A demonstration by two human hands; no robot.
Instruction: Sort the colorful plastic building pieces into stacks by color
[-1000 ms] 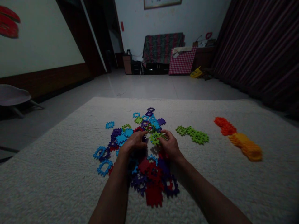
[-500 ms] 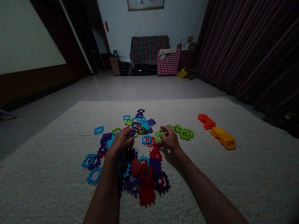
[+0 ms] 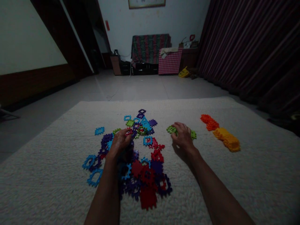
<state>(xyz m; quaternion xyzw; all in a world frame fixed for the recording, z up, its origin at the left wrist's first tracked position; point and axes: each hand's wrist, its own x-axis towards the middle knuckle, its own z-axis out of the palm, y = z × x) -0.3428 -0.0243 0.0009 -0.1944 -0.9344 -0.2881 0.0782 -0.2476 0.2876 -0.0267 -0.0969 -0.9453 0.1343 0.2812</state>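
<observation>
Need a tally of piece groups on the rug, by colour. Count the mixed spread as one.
Orange-red group: 1
Yellow-orange group: 1
Green group, partly hidden by the right hand: 1
Mixed-colour spread: 1
Total: 4 groups; single pieces overlap too much to count.

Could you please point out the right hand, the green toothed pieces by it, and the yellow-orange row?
Right hand [image 3: 183,136], head view: back of the hand.
Green toothed pieces [image 3: 172,129], head view: left-end piece.
Yellow-orange row [image 3: 226,138], head view: its middle.
</observation>
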